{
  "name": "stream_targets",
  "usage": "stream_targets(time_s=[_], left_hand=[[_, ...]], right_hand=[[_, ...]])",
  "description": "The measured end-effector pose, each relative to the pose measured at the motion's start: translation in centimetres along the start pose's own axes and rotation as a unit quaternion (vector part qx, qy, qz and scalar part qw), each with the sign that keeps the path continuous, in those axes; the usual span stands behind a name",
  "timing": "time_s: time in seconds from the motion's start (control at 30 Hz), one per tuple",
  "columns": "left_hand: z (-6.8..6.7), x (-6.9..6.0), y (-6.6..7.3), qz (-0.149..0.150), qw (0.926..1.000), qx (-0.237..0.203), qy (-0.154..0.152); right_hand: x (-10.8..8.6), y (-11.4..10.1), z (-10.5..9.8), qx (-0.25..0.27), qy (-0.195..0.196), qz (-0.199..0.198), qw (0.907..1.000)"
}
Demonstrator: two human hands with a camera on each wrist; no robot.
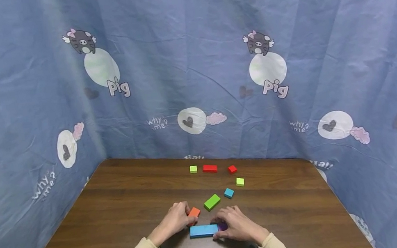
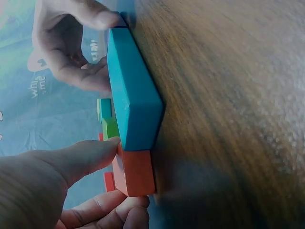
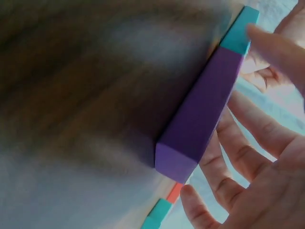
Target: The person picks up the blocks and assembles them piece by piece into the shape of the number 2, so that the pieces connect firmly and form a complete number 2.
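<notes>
A long blue block lies near the front of the table, with a purple block end to end at its right. The left hand pinches an orange block between thumb and fingers, touching the blue block's left end. Around the purple block curls the right hand, its fingers along the far side and its thumb at the near side by the blue block. The right hand partly hides the purple block in the head view.
Behind the hands lie a green block, a small blue block, two yellow-green blocks, a small red block and a longer red one. A blue patterned cloth hangs behind the wooden table.
</notes>
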State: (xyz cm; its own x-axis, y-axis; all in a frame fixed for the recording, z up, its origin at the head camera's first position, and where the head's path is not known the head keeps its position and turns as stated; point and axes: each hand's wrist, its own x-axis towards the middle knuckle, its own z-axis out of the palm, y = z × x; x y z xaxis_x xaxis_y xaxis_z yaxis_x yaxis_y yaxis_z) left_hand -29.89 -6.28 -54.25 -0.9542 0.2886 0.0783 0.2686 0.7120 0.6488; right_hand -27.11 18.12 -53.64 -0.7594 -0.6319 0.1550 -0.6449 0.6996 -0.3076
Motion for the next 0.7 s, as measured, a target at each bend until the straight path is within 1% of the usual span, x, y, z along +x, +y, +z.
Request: stream_targets(time_s=[0.2, 0.3, 0.43, 0.5, 0.6, 0.7], left_hand=[[-0.2, 0.2, 0.2, -0.009, 0.9999, -0.003, -0.012], [-0.1, -0.1, 0.2, -0.006, 1.0, 0.0, -0.007], [0.0, -0.2, 0.0, 0.009, 0.9998, 0.01, 0.017], [0.0, -0.1, 0.0, 0.01, 0.9996, 0.012, 0.024], [-0.1, 0.0, 0.0, 0.009, 0.9996, 0.013, 0.024], [0.0, 0.1, 0.0, 0.008, 0.9998, 0.006, 0.017]], right_hand=[[0.3, 0.4, -1.0, 0.03, 0.014, 0.014, 0.9993], [0.4, 0.7, -1.4, 0.029, 0.025, 0.022, 0.999], [0.6, 1.2, -1.6, 0.026, 0.036, 0.029, 0.9986], [0.8, 1.5, -1.8, 0.027, 0.038, 0.031, 0.9984], [1.0, 2.0, -2.2, 0.028, 0.051, 0.035, 0.9977], [1.4, 2.7, -2.7, 0.026, 0.075, 0.036, 0.9962]])
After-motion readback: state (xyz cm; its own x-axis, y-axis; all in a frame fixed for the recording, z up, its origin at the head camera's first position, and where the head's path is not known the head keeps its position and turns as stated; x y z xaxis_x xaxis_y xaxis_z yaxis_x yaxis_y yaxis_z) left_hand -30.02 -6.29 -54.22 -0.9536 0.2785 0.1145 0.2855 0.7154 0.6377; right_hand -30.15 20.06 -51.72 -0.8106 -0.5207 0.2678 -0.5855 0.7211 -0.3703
